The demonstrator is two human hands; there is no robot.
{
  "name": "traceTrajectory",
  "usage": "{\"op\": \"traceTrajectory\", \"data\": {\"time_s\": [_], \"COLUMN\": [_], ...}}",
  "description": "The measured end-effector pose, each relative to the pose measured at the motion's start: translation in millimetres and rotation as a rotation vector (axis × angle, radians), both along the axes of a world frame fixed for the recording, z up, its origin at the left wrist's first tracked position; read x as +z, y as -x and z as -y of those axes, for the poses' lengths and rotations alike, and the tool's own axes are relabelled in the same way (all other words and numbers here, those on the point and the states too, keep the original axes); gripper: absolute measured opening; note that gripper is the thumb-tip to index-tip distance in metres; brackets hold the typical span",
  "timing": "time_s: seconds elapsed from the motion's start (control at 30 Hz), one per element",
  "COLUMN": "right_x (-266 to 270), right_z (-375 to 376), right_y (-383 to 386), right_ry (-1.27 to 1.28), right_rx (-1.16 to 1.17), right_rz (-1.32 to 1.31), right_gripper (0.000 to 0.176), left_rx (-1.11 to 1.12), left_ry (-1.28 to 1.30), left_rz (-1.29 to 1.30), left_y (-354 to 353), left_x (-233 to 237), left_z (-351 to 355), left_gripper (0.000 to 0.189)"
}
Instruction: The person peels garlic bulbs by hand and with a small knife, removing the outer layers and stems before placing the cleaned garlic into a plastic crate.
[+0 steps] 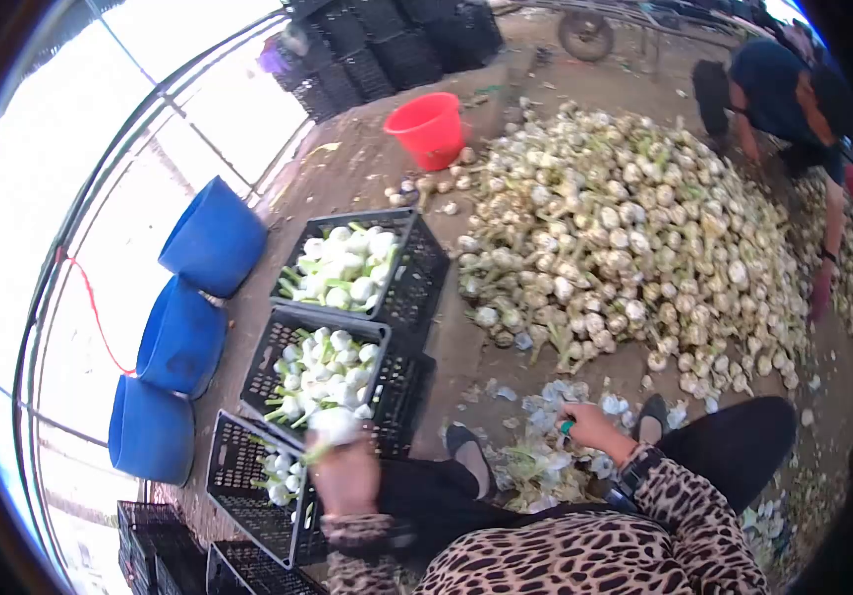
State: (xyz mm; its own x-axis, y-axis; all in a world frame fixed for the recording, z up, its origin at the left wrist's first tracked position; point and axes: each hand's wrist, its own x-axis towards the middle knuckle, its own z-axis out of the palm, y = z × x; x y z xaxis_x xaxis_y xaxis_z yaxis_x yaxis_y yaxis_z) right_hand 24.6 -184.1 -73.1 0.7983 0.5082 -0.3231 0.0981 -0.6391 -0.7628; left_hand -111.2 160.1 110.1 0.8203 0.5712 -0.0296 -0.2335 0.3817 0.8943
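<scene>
My left hand (349,484), smeared by motion, is over the near crates with a peeled white garlic bulb (334,426) at its fingertips. Behind the bulb, a black crate (248,389) holds cleaned white bulbs with green stems (325,372). My right hand (593,428) is closed around a small green thing (566,427), perhaps a handle; the rest of it is hidden. Below that hand, papery peelings (545,461) lie on the ground between my shoes. A large heap of untrimmed garlic (625,238) spreads out in front of me.
Another full crate (416,288) stands farther off, and a partly filled one (233,476) is nearer. Blue tubs (213,238) line the left side. A red bucket (428,134) sits behind the heap; stacked black crates (377,50) rise beyond. A co-worker (783,94) bends at the right.
</scene>
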Motion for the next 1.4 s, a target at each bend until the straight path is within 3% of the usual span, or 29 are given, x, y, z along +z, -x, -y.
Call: {"op": "traceTrajectory", "data": {"time_s": [0.03,0.07,0.1,0.13,0.2,0.23,0.27,0.3,0.37,0.4,0.43,0.47,0.53,0.6,0.63,0.67,0.73,0.83,0.9,0.93,1.03,1.17,1.27,1.4], "right_x": [-12.5,-22.9,-34.2,-49.9,-78.8,-88.8,-98.9,-105.2,-118.5,-150.8,-150.5,-146.3,-128.1,-121.1,-116.3,-112.0,-107.5,-131.5,-124.0,-108.9,-43.8,62.4,83.2,119.4], "right_z": [6.2,10.0,12.6,13.5,13.6,13.2,13.8,15.1,21.6,27.8,37.6,46.7,61.9,74.2,81.5,87.9,101.0,106.2,103.3,101.7,48.5,-24.0,-40.1,-30.9], "right_y": [2.2,4.0,5.0,5.1,6.9,7.5,7.3,4.8,-2.6,-5.6,-13.9,-23.3,-51.8,-88.4,-110.7,-133.2,-175.0,-210.8,-214.5,-213.1,-171.6,-81.1,-31.4,-11.3], "right_ry": [0.024,0.050,0.077,0.054,0.033,0.034,0.035,0.082,0.178,0.147,0.105,0.063,0.044,0.128,0.048,-0.035,0.059,0.126,0.168,0.189,-0.106,-0.214,-0.273,-0.485], "right_rx": [0.025,0.049,0.076,0.075,0.080,0.077,0.078,0.074,0.071,0.001,-0.100,-0.201,-0.443,-0.732,-0.869,-1.002,-1.083,-0.961,-0.866,-0.817,-0.738,-0.302,-0.058,-0.113], "right_rz": [0.006,0.012,0.017,0.019,0.028,0.035,0.041,0.013,-0.043,-0.043,-0.028,-0.012,-0.090,0.256,0.260,0.259,0.281,0.340,0.164,0.084,0.212,0.322,0.540,0.540], "right_gripper": [0.020,0.019,0.019,0.019,0.018,0.018,0.019,0.019,0.018,0.019,0.022,0.025,0.026,0.034,0.040,0.047,0.053,0.052,0.050,0.050,0.042,0.036,0.042,0.040], "left_rx": [0.145,0.257,0.331,0.570,0.771,0.677,0.750,0.427,0.222,0.141,-0.027,-0.163,-0.288,-0.316,-0.327,-0.385,-0.498,-0.598,-0.615,-0.619,-0.627,-0.561,-0.653,-0.614], "left_ry": [-0.453,-0.466,0.181,-0.437,-0.302,0.477,0.434,0.481,0.203,0.381,0.303,0.426,0.552,0.392,0.316,0.304,0.268,0.221,0.216,0.212,0.213,0.357,0.472,0.301], "left_rz": [-0.082,-0.011,0.203,-0.311,-0.252,0.302,0.222,0.251,0.246,0.109,-0.042,-0.076,-0.333,-0.521,-0.620,-0.620,-0.616,-0.665,-0.691,-0.692,-0.680,-0.589,-0.403,-0.417], "left_y": [14.0,29.8,49.6,66.7,68.4,47.9,24.0,23.9,-30.6,-52.6,-70.7,-81.3,-98.5,-103.7,-106.3,-110.2,-118.8,-123.3,-124.3,-125.8,-125.7,-120.1,-112.6,-104.2], "left_x": [7.0,14.0,15.6,5.2,0.5,32.3,46.4,31.7,13.4,11.0,11.3,-15.7,-53.2,-78.3,-82.2,-82.1,-80.1,-87.4,-84.8,-83.2,-84.0,-85.9,-78.4,-63.5], "left_z": [-30.8,-62.4,-104.2,-128.8,-157.7,-133.4,-97.4,-98.7,-25.6,17.8,64.1,84.0,120.6,139.5,145.9,150.9,156.2,156.3,156.7,156.7,157.9,163.6,155.9,152.7], "left_gripper": [0.028,0.028,0.028,0.031,0.040,0.045,0.049,0.049,0.044,0.039,0.033,0.031,0.029,0.025,0.024,0.024,0.025,0.026,0.028,0.029,0.034,0.041,0.043,0.042]}}
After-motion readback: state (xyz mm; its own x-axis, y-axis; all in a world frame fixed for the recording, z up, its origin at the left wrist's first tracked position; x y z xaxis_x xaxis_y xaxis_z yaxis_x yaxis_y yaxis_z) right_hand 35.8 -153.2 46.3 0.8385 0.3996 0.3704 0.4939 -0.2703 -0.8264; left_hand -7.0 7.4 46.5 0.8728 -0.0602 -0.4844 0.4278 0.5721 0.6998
